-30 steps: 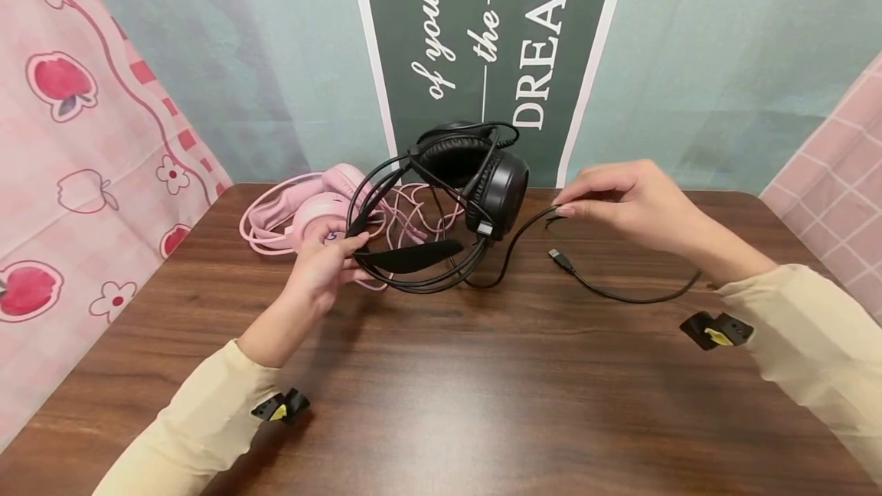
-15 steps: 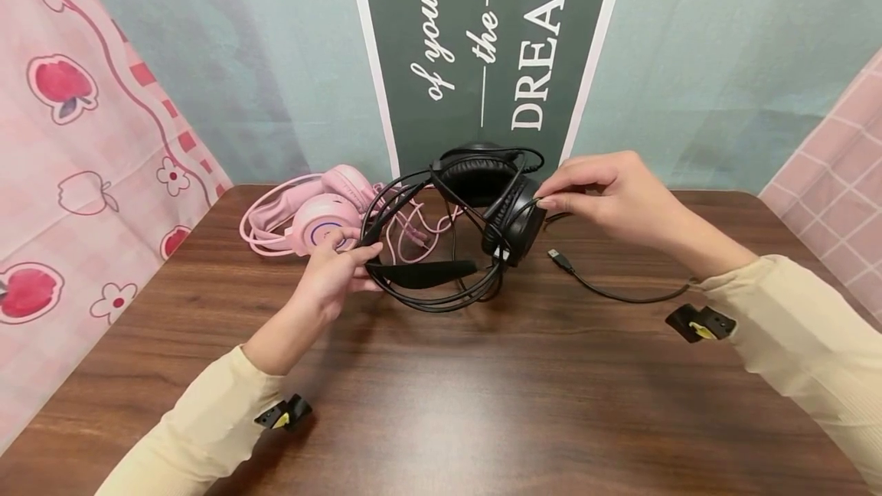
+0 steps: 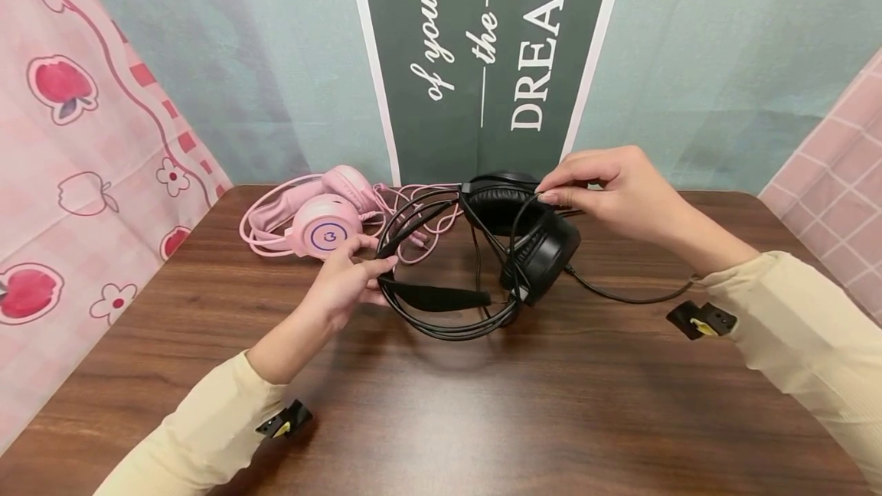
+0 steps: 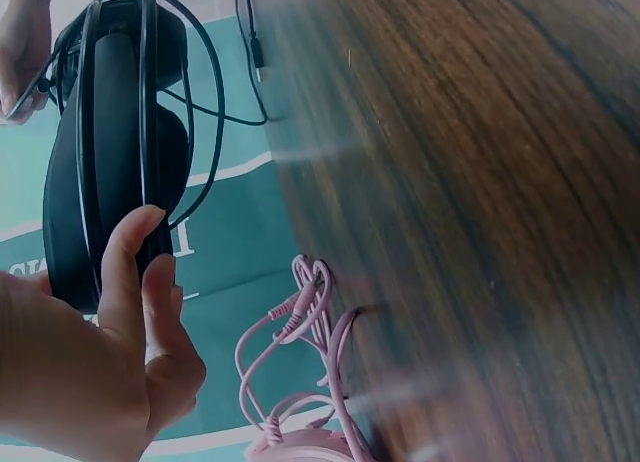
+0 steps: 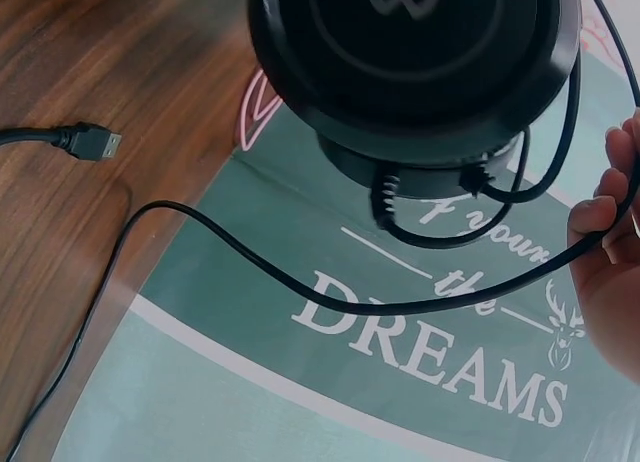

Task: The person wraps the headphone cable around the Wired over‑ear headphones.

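Note:
My left hand (image 3: 351,279) grips the headband of a black headset (image 3: 551,251), its thumb and fingers around the band's left side in the head view. The ear cups point right and toward the back. In the left wrist view the headband (image 4: 118,132) rises from between the fingers. My right hand (image 3: 616,188) pinches the headset's black cable (image 3: 521,214) just above the ear cups. From those fingers the cable (image 5: 380,308) runs in a long curve toward the table in the right wrist view. Its USB plug (image 5: 90,141) lies on the wood.
A pink headset (image 3: 327,228) with a tangled pink cable (image 3: 430,232) lies at the back left of the wooden table (image 3: 441,412). A green and white lettered cloth (image 3: 475,60) hangs behind. Patterned pink cloths stand at both sides.
The black headset has moved right and lower with my left hand. My right hand has shifted left, bringing the pinched cable over the ear cups. The pink headset stays put.

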{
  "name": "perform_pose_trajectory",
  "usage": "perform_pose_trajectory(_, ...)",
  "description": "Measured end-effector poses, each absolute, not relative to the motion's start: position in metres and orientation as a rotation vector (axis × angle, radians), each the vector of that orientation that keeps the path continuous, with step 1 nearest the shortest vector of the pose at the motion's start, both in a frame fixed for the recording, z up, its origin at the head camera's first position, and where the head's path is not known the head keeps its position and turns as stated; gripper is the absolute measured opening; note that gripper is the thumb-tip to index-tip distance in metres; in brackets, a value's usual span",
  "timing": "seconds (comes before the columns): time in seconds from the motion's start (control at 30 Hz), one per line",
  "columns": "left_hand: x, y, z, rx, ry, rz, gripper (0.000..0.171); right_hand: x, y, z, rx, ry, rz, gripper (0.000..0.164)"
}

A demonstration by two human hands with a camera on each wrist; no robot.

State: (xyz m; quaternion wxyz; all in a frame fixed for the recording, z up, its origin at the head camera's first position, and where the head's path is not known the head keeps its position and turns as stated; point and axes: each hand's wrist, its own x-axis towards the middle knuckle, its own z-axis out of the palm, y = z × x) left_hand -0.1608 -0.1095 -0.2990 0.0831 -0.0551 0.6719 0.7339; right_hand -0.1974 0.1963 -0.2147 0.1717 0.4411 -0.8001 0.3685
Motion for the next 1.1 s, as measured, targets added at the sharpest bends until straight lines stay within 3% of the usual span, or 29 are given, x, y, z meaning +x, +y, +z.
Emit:
perform_pose_trajectory(0.6,-0.155,-0.099,-0.299,-0.058,2.1,2.003,0.026,-0.206,0.2,-0.213,1.391,-2.286,0.795,0.021)
perform_pose_trajectory(1.1,-0.147,-0.094,-0.298,0.089,2.122,1.887,0.028,-0.21,0.202,-0.224,1.426,-2.39,0.735,0.016)
